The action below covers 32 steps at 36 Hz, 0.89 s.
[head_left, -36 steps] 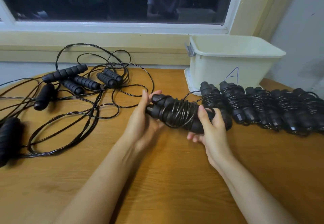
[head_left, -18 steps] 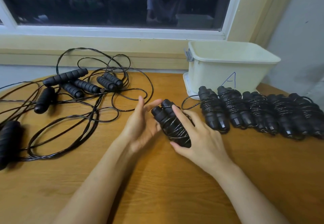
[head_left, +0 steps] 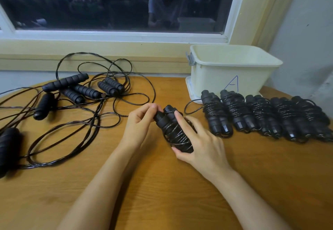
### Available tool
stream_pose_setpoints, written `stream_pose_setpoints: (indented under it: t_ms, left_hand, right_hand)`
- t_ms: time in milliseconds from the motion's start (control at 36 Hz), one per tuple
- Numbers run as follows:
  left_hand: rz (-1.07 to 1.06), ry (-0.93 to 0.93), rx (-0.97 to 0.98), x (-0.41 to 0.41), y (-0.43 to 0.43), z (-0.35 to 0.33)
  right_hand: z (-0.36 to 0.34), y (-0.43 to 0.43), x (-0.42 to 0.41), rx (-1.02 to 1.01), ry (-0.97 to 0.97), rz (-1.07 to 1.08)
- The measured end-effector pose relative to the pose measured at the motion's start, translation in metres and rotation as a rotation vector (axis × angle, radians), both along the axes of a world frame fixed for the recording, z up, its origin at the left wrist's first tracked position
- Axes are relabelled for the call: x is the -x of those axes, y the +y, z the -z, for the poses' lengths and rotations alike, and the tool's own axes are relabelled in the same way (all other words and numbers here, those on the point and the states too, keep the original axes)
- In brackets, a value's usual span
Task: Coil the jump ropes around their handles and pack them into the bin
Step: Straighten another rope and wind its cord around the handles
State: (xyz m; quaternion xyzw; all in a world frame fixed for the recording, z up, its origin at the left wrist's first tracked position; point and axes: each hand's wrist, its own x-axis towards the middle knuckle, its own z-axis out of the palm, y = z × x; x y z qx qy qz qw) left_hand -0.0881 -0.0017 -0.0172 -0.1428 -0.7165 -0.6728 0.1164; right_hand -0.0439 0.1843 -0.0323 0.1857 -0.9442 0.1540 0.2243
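Wooden table (head_left: 162,197); coiled jump rope (head_left: 173,132) in both grips, left hand (head_left: 138,123) pinching top, right hand (head_left: 201,145) around middle.

A wooden desk (head_left: 171,202) with a light brown grain is seen across the lower view. Behind the desk, a window (head_left: 90,4) with dark glass is set in a white frame (head_left: 108,35) above a cream sill (head_left: 90,49). A person's dim reflection (head_left: 162,4) is shown in the glass. Right of the desk, a grey wall (head_left: 306,31) is seen.
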Motion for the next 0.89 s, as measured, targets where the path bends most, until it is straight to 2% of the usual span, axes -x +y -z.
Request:
stream_pose_setpoints:
  t_ms: [194,278,361,556,750,889]
  left_hand:
    - [-0.044,0.188,0.209,-0.001,-0.004,0.003]
    - [-0.083,0.136,0.235,-0.003,0.0,0.003]
    - [-0.126,-0.008,0.161,-0.002,0.008,0.01]
    - [-0.184,-0.079,0.514,0.003,0.007,0.029]
    - [-0.21,-0.014,0.691,-0.008,0.024,0.038]
    - [-0.216,-0.025,0.73,-0.029,0.05,0.045]
  right_hand:
    - [0.002,0.0,0.0,0.012,-0.013,0.021]
    - [0.002,0.001,0.001,0.016,-0.061,0.047]
    - [0.003,-0.002,0.003,0.055,-0.106,0.085]
    - [-0.002,0.001,0.003,0.141,-0.162,0.217]
    - [-0.023,0.022,-0.011,0.373,-0.228,0.259]
    - [-0.034,0.071,-0.036,0.411,-0.242,0.363]
